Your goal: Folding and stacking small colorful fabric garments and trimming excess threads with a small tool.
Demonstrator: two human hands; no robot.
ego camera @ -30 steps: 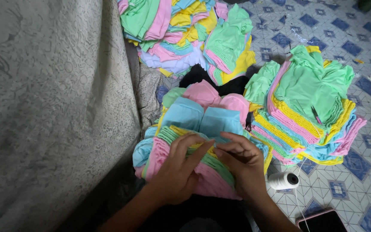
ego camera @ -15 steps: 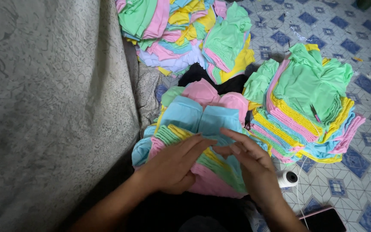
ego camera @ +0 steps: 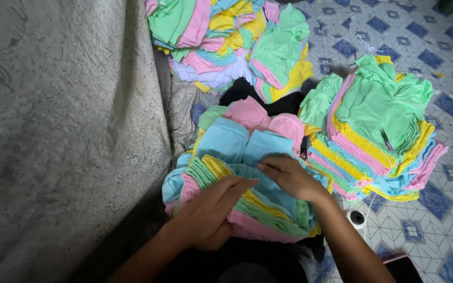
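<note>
**Soft cloth pieces, taken by the edge**

The stack of cloth pieces lies on the person's lap, in bands of blue, green, yellow and pink; both hands rest on top of it. The left hand lies flat with fingers stretched, pressing the layers and gripping nothing; the right hand seems to pinch the edge of the top blue piece, but whether it is truly gripped I cannot tell. The cloth looks thin, light and limp; I judge a piece will fold and sag when lifted, and may drag its neighbour along. The best hold is probably at a free edge or corner, while the other hand keeps the layers down. A second stack sits near on the tiled floor; a heap lies beyond.
</note>
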